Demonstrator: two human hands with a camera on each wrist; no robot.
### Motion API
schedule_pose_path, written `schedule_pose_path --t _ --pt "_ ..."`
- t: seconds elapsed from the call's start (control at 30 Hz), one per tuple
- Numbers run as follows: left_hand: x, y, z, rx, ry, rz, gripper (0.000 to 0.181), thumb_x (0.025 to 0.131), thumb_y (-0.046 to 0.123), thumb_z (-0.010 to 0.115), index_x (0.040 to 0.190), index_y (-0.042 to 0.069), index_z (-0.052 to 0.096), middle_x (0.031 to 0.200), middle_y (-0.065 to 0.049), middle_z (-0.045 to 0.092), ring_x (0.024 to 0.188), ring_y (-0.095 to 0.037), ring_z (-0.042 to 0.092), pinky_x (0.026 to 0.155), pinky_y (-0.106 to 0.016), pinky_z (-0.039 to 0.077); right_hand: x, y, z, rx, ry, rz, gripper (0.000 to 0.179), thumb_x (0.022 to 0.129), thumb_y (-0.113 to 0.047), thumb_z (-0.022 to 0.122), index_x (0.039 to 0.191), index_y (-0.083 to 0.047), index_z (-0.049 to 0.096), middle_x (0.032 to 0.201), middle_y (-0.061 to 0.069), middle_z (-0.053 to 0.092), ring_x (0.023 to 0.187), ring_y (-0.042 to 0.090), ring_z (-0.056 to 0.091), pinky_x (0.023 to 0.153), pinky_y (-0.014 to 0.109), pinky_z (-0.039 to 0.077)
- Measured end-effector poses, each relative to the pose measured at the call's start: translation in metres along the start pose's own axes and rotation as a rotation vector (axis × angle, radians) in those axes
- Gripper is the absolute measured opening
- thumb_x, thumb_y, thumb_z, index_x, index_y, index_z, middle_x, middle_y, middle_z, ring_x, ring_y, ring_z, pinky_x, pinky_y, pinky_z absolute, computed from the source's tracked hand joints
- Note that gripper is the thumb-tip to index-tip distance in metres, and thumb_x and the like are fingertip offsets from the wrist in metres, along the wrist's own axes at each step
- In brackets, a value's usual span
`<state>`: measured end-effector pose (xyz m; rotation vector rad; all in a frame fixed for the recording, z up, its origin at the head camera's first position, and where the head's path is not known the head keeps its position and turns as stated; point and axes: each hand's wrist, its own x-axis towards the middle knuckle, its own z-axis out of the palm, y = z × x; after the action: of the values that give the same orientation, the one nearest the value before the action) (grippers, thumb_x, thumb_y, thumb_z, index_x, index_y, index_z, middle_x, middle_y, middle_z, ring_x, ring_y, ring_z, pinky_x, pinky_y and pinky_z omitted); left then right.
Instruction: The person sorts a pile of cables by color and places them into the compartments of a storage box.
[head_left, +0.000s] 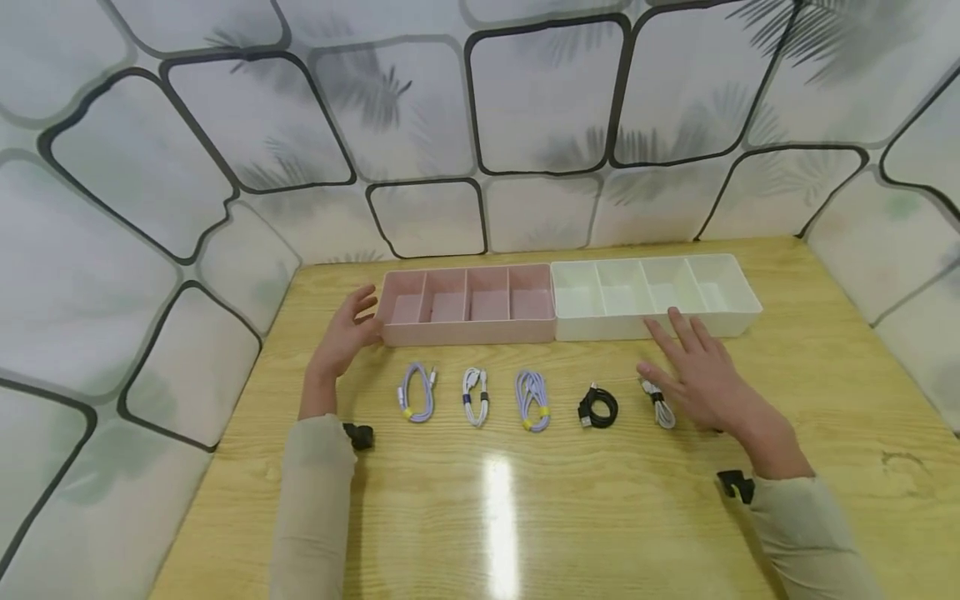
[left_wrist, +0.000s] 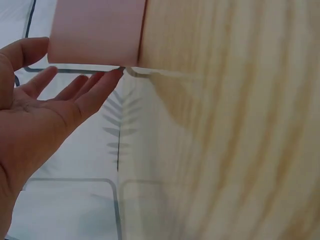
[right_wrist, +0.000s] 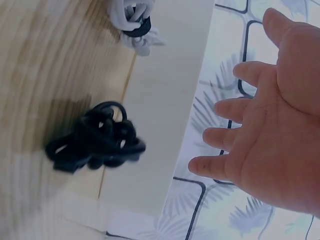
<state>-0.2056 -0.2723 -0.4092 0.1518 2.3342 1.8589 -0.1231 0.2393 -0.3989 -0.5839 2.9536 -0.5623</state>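
Note:
My left hand (head_left: 345, 333) is at the left end of the pink divided box (head_left: 468, 334), fingers loosely bent; in the left wrist view its fingertips meet the box's end. My right hand (head_left: 701, 379) spreads its fingers before the white divided box (head_left: 637, 328), holding nothing. Coiled cables lie in a row: lavender (head_left: 409, 406), white (head_left: 467, 400), another lavender (head_left: 523, 390), black (head_left: 612, 408), and a greyish-white one (head_left: 663, 414) partly covered by my right hand. The right wrist view shows another black cable (right_wrist: 95, 140), mostly hidden beneath that hand in the head view.
The boxes stand end to end near the back of the wooden table (head_left: 420, 508). Behind and beside it rise patterned panels (head_left: 547, 100). Dark clips (head_left: 360, 436) show at both wrists.

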Motion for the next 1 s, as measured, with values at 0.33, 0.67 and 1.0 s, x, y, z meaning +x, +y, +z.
schedule_pose_path --t 0.33,0.67,1.0 --pt "0.013 -0.021 -0.006 0.055 -0.046 -0.049 0.058 0.097 0.01 0.042 0.151 0.013 0.021 0.15 -0.019 0.026 0.123 -0.038 0.043 0.091 -0.052 0.046 -0.014 0.024 0.002 0.143 0.066 0.043 0.068 0.1 -0.037 0.042 0.152 -0.005 0.012 0.151 0.033 0.005 0.136 0.052 0.006 0.103 0.067 0.009" --pt "0.009 -0.013 -0.002 0.059 -0.057 -0.053 0.061 0.096 0.009 0.044 0.152 0.012 0.02 0.151 -0.02 0.027 0.122 -0.037 0.044 0.093 -0.052 0.044 -0.03 0.036 -0.015 0.286 -0.01 0.151 0.077 0.096 -0.038 0.052 0.153 -0.01 0.009 0.149 0.031 0.01 0.134 0.05 0.015 0.097 0.067 0.022" --pt "-0.002 0.008 0.004 0.042 -0.088 -0.075 0.061 0.096 0.004 0.042 0.151 0.006 0.016 0.151 -0.024 0.023 0.125 -0.042 0.039 0.097 -0.059 0.036 -0.037 0.046 -0.01 0.205 -0.101 0.183 0.083 0.089 -0.04 0.064 0.151 -0.009 0.019 0.128 0.033 0.032 0.109 0.042 0.044 0.084 0.057 0.04"
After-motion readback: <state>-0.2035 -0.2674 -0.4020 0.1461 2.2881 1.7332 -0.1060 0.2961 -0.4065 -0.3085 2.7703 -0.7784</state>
